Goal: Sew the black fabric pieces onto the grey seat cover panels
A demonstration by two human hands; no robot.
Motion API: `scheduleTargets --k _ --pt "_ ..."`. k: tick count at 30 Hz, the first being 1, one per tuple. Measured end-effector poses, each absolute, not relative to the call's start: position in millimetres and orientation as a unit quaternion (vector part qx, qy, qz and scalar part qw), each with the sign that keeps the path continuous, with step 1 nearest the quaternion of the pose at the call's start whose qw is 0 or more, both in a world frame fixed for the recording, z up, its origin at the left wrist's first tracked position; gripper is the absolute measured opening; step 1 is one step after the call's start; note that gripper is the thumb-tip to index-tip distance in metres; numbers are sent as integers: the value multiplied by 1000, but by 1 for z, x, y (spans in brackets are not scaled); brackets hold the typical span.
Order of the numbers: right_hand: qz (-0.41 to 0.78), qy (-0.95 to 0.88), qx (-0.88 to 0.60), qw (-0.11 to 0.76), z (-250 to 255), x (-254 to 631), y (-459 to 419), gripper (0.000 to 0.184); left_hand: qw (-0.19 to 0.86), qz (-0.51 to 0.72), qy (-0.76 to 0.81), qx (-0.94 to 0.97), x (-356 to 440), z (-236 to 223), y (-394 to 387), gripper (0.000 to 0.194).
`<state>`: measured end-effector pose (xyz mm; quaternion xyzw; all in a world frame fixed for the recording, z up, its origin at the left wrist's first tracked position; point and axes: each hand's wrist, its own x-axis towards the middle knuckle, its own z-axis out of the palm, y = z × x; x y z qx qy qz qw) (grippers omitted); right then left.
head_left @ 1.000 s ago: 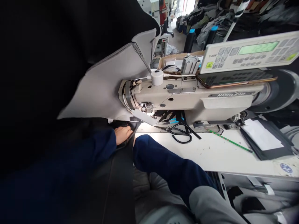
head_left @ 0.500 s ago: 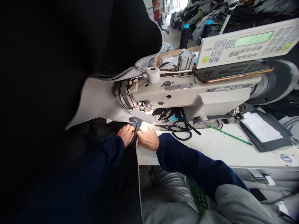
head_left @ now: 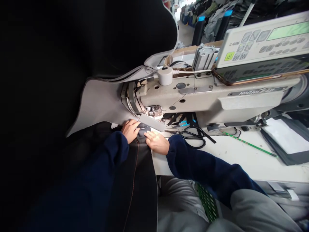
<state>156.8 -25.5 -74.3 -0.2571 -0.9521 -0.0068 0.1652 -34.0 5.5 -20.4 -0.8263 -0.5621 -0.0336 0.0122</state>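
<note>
A large sheet of black material [head_left: 145, 174] with a pale grey underside lies under both my hands and hangs down over the table's front edge. An orange-brown stitch line runs down it. My left hand [head_left: 130, 130] rests on the material just left of the seam, fingers stretched towards the sewing machine's needle area. To its right, my right hand [head_left: 157, 142] lies on the material near its edge, with the fingers extended and pressing down. Just beyond my fingertips is the sewing machine [head_left: 202, 96]; a grey bar [head_left: 152, 122] partly hides the spot under the needle.
Black-handled scissors [head_left: 193, 137] lie right of my right hand, beside dark strips. A green pencil-like stick [head_left: 249, 144] lies further right on the white table [head_left: 224, 158]. A phone [head_left: 260, 72] and control panel [head_left: 265, 38] sit atop the machine. Raised material blocks the left side.
The fold between my hands has been opened flat, and the stitch line now shows. Both hands have loosened and spread on the material. The view has shifted, moving the machine rightward.
</note>
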Motion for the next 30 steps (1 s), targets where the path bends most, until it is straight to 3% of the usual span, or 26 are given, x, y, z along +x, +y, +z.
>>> scheduleTargets --k 5,12,22,30 --pt "-90 -921 -318 208 -80 153 -36 26 53 -64 -495 -865 -36 -26 -1 33" --pt "-55 -934 -298 187 -78 156 -31 22 92 80 -402 -908 -29 -11 0 34" --pt "-41 -976 -200 72 -57 156 -17 21 91 192 -349 -913 -58 8 37 55" --pt "-14 -961 -264 75 -57 158 -26 21 70 189 -399 -895 -25 20 15 32"
